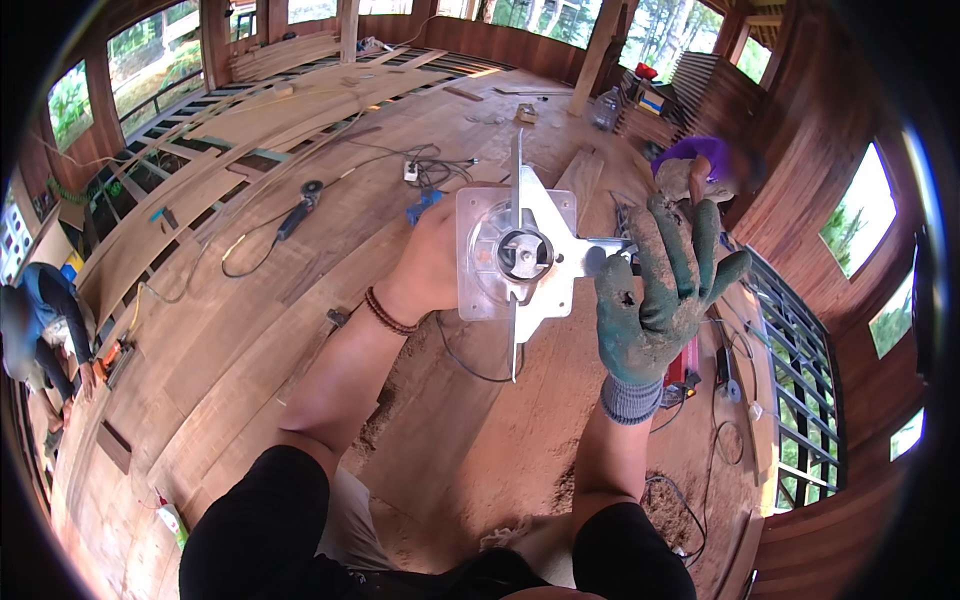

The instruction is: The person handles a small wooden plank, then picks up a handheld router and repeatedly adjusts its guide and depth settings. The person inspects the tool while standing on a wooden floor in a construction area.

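Note:
My bare left hand (pixel 428 250), with a beaded bracelet at its wrist, grips a compact router whose underside faces me. The router has a clear square base plate (pixel 477 290) with a round opening around the collet (pixel 525 256). A bright metal guide bracket (pixel 545 215) lies across the plate, its arm reaching right. At that arm's end is my right hand (pixel 655 300), in a dirty green glove with a grey cuff. Its fingers are stretched upward and apart, and its lower left digit overlaps the arm's end. Whether it presses on the bracket is hard to see.
An angle grinder (pixel 298 212) and tangled black cords (pixel 432 165) lie on the plank floor (pixel 230 330). Sawdust covers boards below my hands. A co-worker in blue (pixel 50 300) bends at left by an orange tool; another in purple (pixel 690 160) crouches at right. Metal framing (pixel 800 380) shows at right.

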A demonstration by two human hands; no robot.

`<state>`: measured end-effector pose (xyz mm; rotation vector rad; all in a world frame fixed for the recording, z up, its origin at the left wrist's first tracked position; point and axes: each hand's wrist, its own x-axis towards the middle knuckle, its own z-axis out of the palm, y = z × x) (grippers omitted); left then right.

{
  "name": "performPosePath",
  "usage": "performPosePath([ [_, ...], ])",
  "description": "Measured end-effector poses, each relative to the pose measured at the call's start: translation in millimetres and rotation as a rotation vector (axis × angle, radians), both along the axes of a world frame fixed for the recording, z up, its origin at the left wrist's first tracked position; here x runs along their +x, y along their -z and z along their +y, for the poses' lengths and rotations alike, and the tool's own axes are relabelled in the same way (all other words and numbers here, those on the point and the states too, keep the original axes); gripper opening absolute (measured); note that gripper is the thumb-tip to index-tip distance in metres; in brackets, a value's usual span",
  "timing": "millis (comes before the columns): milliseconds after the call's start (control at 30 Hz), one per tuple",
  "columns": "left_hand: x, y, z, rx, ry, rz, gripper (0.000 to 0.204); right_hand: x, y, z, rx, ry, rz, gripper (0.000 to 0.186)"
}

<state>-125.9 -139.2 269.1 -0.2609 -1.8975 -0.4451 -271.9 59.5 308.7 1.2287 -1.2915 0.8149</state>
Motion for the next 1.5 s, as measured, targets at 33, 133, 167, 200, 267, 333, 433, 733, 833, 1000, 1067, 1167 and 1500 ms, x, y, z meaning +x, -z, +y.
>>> performPosePath([
  [33, 0.9, -0.3, 0.9, 0.014, -0.013, 0.003, 0.059, 0.2, 1.1, 0.3, 0.013, 0.0, -0.014, 0.044],
  [133, 3.4, -1.5, 1.2, 0.008, -0.023, -0.021, 0.06, 2.4, 3.2, -0.7, 0.039, -0.022, -0.048, 0.041],
  [167, 3.8, -1.9, 1.1, 0.018, -0.019, -0.017, 0.059, 3.6, 3.9, -2.8, 0.019, -0.045, -0.053, 0.039],
  [200, 4.1, -2.0, 1.2, 0.029, -0.014, -0.014, 0.059, 4.8, 4.5, -4.1, 0.01, -0.058, -0.055, 0.038],
  [267, 4.7, -2.3, 1.3, 0.032, -0.017, -0.008, 0.059, 6.4, 6.0, -6.6, 0.004, -0.045, -0.058, 0.035],
  [333, 5.1, -2.9, 1.7, 0.012, -0.034, 0.001, 0.058, 7.5, 8.2, -9.4, -0.011, -0.035, -0.053, 0.034],
  [433, 4.6, -4.2, 3.2, 0.058, -0.008, -0.029, 0.056, 8.8, 12.6, -14.1, -0.062, -0.034, -0.045, 0.035],
  [733, 0.1, -3.6, 5.3, -0.061, -0.048, 0.023, 0.053, 9.6, 21.1, -21.5, -0.134, 0.003, -0.072, 0.037],
  [833, -1.9, -2.6, 6.8, -0.029, -0.031, 0.006, 0.053, 8.6, 22.6, -19.9, -0.135, -0.023, -0.069, 0.037],
  [1000, -3.0, -3.1, 10.4, -0.032, -0.017, 0.021, 0.062, 1.8, 18.8, -13.0, -0.062, -0.07, -0.012, 0.036],
  [1067, -2.2, -3.6, 10.6, 0.012, -0.007, 0.011, 0.067, -2.4, 13.1, -10.5, -0.001, -0.108, -0.033, 0.035],
  [1167, 0.1, -4.9, 6.4, 0.063, -0.015, -0.039, 0.075, -6.5, 2.6, -0.7, 0.14, -0.209, -0.087, 0.032],
  [1500, 2.4, -4.4, 1.4, -0.009, 0.035, -0.132, 0.082, -4.1, -19.2, 23.6, 0.468, -0.262, -0.056, 0.021],
])
